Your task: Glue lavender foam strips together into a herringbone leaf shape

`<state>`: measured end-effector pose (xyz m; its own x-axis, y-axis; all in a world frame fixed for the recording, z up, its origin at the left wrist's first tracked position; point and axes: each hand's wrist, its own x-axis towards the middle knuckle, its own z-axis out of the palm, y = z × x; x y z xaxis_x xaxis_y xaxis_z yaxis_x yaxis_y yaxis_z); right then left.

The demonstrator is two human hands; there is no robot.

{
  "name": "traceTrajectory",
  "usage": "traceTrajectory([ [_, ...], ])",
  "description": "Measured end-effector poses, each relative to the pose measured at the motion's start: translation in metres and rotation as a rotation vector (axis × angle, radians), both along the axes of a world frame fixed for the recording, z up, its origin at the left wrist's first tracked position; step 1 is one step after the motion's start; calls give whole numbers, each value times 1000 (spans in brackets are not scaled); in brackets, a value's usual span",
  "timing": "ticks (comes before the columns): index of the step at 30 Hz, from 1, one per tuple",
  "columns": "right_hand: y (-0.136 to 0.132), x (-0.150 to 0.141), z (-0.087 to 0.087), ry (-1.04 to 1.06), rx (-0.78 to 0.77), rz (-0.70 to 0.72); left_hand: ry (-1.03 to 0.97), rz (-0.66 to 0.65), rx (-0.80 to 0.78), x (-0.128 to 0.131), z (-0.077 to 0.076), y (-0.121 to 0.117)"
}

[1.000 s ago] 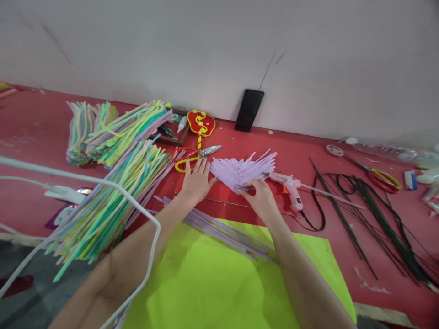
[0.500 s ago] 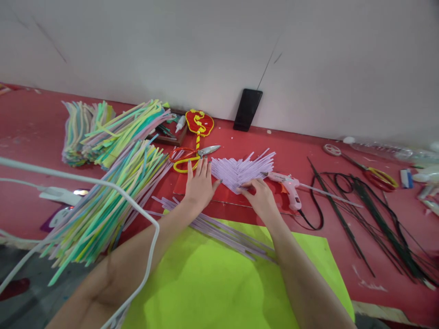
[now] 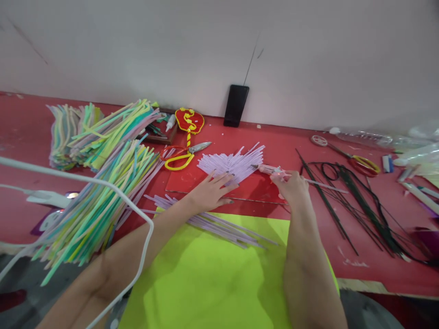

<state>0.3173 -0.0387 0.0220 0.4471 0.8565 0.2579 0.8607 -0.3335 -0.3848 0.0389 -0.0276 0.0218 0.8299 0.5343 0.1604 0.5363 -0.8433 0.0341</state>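
A lilac fan of pipe cleaners (image 3: pixel 242 161), laid in a V-shaped pattern, rests on a red board (image 3: pixel 181 180). My left hand (image 3: pixel 213 189) lies flat across its lower part, fingers spread. To the right, my right hand (image 3: pixel 291 185) is closed round a pink glue gun (image 3: pixel 270 169), hiding most of its handle. The gun's nozzle touches or nearly touches the fan's right edge, and a long glue stick (image 3: pixel 327 186) sticks out of its back. Loose lilac pipe cleaners (image 3: pixel 219 228) lie below my left hand, partly over a bright yellow-green sheet (image 3: pixel 219 278).
Bundles of coloured pipe cleaners (image 3: pixel 99 201) fill the left side. Scissors (image 3: pixel 181 157) and a red-yellow ornament (image 3: pixel 190 121) lie behind my left hand. A phone (image 3: pixel 236 105) leans on the wall. Dark green stems (image 3: pixel 363 205) and more scissors (image 3: pixel 363 164) lie right. A white cable (image 3: pixel 149 237) crosses in front.
My right hand has left the lilac fan's lower edge, moved right and taken hold of the glue gun. My left hand has slid onto the fan's lower part. The view has shifted slightly.
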Motion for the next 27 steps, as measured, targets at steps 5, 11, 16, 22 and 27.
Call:
traceTrajectory([
  [5, 1, -5, 0, 47, -127, -93, 25, 29, 11, 0, -3, 3],
  [11, 1, -17, 5, 32, -165, -70, 61, 41, 38, 0, -3, 3],
  [16, 3, -14, 5, 83, -151, -82, 79, 39, 42, -1, -2, 3],
  [22, 5, 4, -1, 95, 7, -42, 66, 36, 38, -2, -4, 4],
  [27, -2, 16, 0, 105, -33, -97, 58, 41, 19, -2, -3, 4],
])
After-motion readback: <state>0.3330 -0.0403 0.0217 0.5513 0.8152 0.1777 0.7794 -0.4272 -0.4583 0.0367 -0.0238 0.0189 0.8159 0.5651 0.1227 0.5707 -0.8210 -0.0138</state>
